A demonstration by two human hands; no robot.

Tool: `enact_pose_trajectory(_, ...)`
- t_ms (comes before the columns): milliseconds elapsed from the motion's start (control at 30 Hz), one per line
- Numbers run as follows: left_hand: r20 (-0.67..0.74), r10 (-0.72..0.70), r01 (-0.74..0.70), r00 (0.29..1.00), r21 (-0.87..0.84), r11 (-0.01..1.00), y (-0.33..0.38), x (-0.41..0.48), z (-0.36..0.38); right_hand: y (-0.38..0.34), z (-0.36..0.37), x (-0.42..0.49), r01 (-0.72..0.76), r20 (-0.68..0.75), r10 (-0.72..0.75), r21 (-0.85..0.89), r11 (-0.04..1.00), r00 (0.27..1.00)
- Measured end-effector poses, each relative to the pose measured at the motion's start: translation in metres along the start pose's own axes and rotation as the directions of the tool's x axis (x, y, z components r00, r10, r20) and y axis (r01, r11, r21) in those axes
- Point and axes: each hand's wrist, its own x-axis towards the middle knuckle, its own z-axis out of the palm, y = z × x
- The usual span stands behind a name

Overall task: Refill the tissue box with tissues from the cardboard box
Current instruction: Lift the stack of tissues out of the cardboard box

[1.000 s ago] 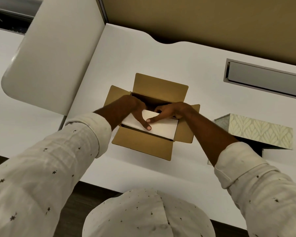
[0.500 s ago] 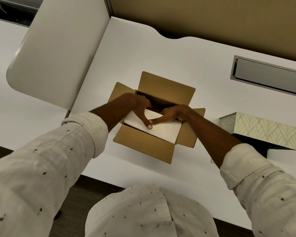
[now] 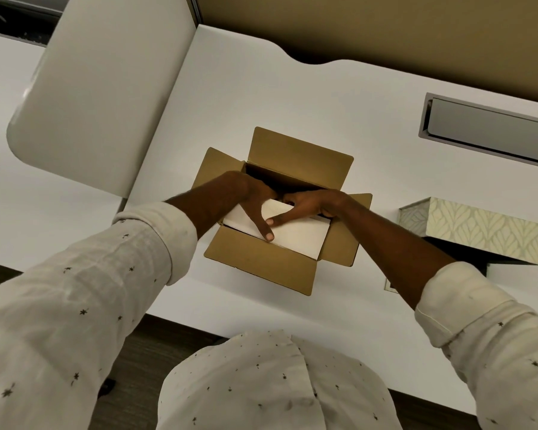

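Tissues [image 3: 295, 235] inside open cardboard box [image 3: 261, 263]

An open brown cardboard box [image 3: 261, 268] sits mid-way on the white surface [image 3: 261, 97], a white stack of tissues [image 3: 295, 235] inside it. Both hands, left [image 3: 249, 200] and right [image 3: 311, 206], rest on that stack. To the right stands a leaf-patterned rectangular tissue box [image 3: 479, 228]; behind it, a grey recessed slot [image 3: 491, 128].
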Motion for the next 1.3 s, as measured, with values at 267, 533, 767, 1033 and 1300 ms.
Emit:
enact_pose_trajectory(267, -0.07, 0.141, -0.137, 0.988, 0.064, 0.989, -0.01, -0.018, 0.0, -0.004, 0.005, -0.012, 0.071, -0.109, -0.07, 0.002, 0.997, 0.992)
enact_pose_trajectory(533, -0.362, 0.212, -0.281, 0.908, -0.15, 0.948, -0.044, -0.058, 0.011, -0.022, 0.026, -0.053, 0.254, -0.404, -0.361, -0.293, 0.922, 0.841)
enact_pose_trajectory(767, -0.55, 0.223, -0.359, 0.805, -0.152, 0.921, -0.052, -0.083, 0.019, -0.023, 0.042, -0.086, 0.23, -0.571, -0.507, -0.487, 0.843, 0.646)
enact_pose_trajectory(1033, -0.618, 0.182, -0.511, 0.765, -0.41, 0.756, -0.047, -0.125, 0.03, -0.033, 0.044, -0.135, 0.323, -0.563, -0.584, -0.498, 0.805, 0.585)
enact_pose_trajectory(1300, -0.712, 0.196, -0.694, 0.675, -0.52, 0.498, -0.014, -0.156, 0.047, -0.054, 0.04, -0.203, 0.212, -0.499, -0.609, -0.64, 0.739, 0.617)
